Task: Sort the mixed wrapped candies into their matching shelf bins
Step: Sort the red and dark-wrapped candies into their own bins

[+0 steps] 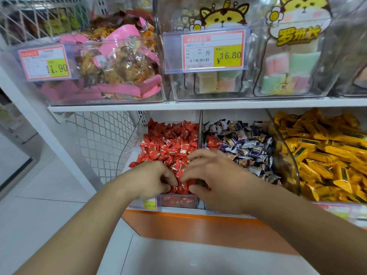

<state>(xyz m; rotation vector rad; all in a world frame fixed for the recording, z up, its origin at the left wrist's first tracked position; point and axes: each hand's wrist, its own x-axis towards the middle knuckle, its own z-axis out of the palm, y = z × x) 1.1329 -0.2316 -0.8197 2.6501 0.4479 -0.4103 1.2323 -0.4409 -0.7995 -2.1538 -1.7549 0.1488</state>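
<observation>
Both hands are down at the front of the red candy bin (139, 155). My left hand (154, 180) has its fingers curled, pinching red candies (183, 187) near the front wall. Right hand (216, 178) hovers over the divider with fingers loosely spread, thumb touching the same pile. Purple-and-white candies (246, 147) sit in the next bin over, yellow ones (327, 155) beyond that.

Red candies (170, 145) lie under both grips; beside the right grip (216, 181), purple-and-white candies (246, 145), then yellow bars (325, 151); orange shelf base (198, 229) below.
</observation>
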